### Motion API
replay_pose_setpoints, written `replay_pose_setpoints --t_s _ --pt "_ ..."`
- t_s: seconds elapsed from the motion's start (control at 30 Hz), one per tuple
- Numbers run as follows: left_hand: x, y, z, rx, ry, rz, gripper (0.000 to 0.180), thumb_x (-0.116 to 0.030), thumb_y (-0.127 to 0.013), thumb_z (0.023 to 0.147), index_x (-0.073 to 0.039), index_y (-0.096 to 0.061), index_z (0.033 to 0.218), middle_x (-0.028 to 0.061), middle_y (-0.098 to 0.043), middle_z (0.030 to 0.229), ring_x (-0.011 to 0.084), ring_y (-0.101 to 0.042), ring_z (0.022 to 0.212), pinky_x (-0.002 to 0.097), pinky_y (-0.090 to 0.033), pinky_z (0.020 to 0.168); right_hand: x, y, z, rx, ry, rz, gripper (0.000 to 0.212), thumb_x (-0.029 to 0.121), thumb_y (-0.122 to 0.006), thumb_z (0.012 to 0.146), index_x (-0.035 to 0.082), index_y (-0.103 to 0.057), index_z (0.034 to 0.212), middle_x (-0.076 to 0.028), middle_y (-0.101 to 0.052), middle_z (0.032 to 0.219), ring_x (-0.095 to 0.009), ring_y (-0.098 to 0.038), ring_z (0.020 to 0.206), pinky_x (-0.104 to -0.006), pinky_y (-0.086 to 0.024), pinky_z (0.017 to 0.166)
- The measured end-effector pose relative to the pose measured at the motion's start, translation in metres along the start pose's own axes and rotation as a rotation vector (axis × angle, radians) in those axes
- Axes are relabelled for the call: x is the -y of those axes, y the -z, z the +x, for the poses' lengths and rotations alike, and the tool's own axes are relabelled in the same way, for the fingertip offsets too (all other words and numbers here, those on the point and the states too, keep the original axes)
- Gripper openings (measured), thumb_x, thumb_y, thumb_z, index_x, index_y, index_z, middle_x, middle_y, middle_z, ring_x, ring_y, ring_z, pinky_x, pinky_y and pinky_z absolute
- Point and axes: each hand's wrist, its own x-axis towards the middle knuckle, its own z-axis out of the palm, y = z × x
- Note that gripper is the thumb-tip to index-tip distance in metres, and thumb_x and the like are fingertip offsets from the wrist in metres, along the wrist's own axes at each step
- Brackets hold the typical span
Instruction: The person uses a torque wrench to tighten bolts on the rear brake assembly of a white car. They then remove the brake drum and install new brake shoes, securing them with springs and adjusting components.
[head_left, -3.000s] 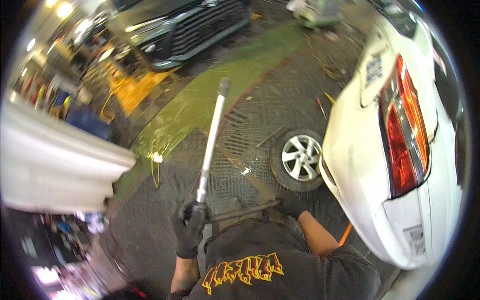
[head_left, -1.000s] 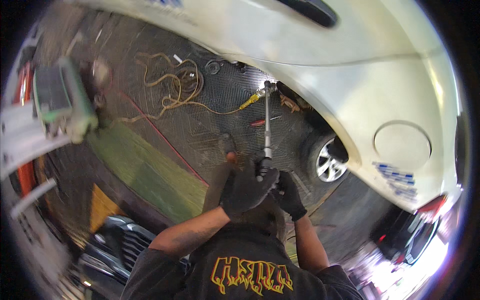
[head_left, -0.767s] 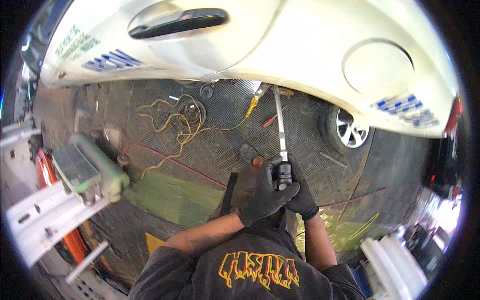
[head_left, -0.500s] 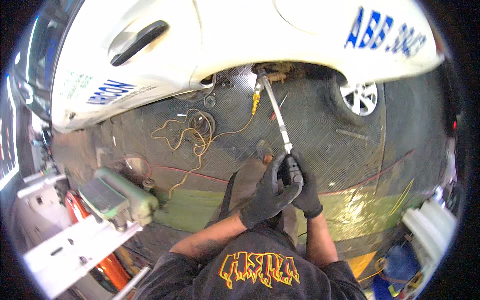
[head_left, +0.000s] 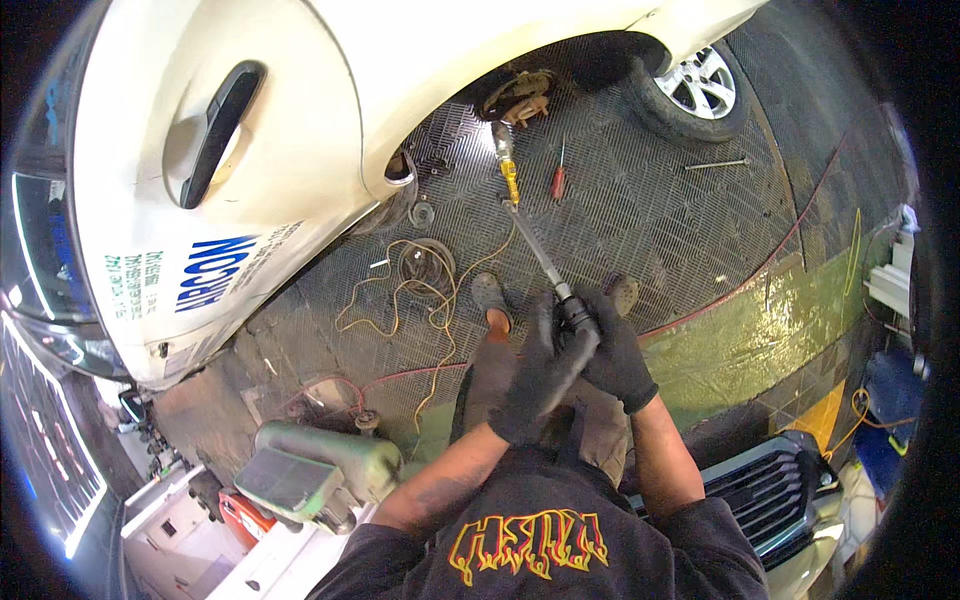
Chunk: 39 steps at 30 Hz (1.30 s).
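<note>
From my remote seat I have the left hand (head_left: 540, 365) and right hand (head_left: 616, 345), black-gloved, wrapped around the dark handle (head_left: 577, 317) of a long silver bar (head_left: 539, 256); some right fingers are hidden behind it. The bar runs ahead of my fingers and slightly left. Half a second ago its far end reached the brake assembly (head_left: 522, 98) in view; now it appears well short of that, by the yellow-handled lamp (head_left: 509, 178), touching or not I cannot tell. So, I judge, it bears on nothing under the white car (head_left: 300, 110). Straight beyond my fingers lies a red screwdriver (head_left: 558, 182); farther out, rightward, a wheel (head_left: 715, 127) lies flat.
</note>
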Motion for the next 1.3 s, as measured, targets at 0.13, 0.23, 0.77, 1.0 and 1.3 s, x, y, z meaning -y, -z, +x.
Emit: replay_pose_setpoints --t_s 0.13,0.23,0.77,1.0,1.3 --pt "0.056 0.077 -0.018 0.066 0.119 -0.076 0.044 -0.028 -0.052 0.11 -0.006 -0.045 0.146 0.0032 -0.053 0.131 0.0146 -0.053 0.123 0.0321 -0.045 0.105 0.016 -0.057 0.014 -0.042 0.009 0.068 0.061 0.016 -0.072 0.088 0.003 -0.05 0.144 -0.019 -0.072 0.113 -0.031 -0.074 0.102 -0.0389 -0.057 0.086" --pt "0.084 0.103 -0.009 0.041 0.321 -0.818 0.047 -0.032 -0.047 0.112 -0.008 -0.04 0.151 0.0045 -0.05 0.139 0.0153 -0.047 0.13 0.0349 -0.039 0.112 0.025 -0.079 0.026 -0.059 0.106 -0.022 0.052 0.013 -0.069 0.091 0.002 -0.055 0.14 -0.019 -0.073 0.11 -0.031 -0.075 0.098 -0.038 -0.058 0.083" --pt "0.423 0.16 0.098 0.467 0.328 0.208 0.1 -0.035 -0.08 0.089 0.0 -0.019 0.159 0.0247 -0.033 0.16 0.0377 -0.033 0.149 0.0435 -0.029 0.122 -0.104 -0.156 0.205 -0.35 -0.068 0.607 0.03 0.011 -0.07 0.095 -0.003 -0.07 0.121 -0.009 -0.075 0.099 -0.011 -0.067 0.088 -0.0295 -0.056 0.08" --pt "0.578 0.167 0.127 0.452 0.411 0.208 0.092 -0.034 -0.077 0.091 0.001 -0.023 0.157 0.0256 -0.037 0.157 0.0375 -0.036 0.146 0.0443 -0.032 0.12 -0.194 -0.24 0.295 -0.41 -0.126 0.642 0.028 0.016 -0.072 0.092 0.005 -0.075 0.117 -0.013 -0.078 0.099 -0.018 -0.075 0.089 -0.0338 -0.059 0.078" --pt "0.635 0.178 0.16 0.416 0.423 0.237 0.08 -0.031 -0.072 0.094 0.002 -0.029 0.154 0.0266 -0.041 0.154 0.0373 -0.04 0.143 0.0454 -0.035 0.117 -0.23 -0.279 0.348 -0.443 -0.042 0.469 0.026 0.026 -0.074 0.089 0.011 -0.078 0.11 -0.013 -0.078 0.098 -0.031 -0.076 0.083 -0.0395 -0.06 0.078"
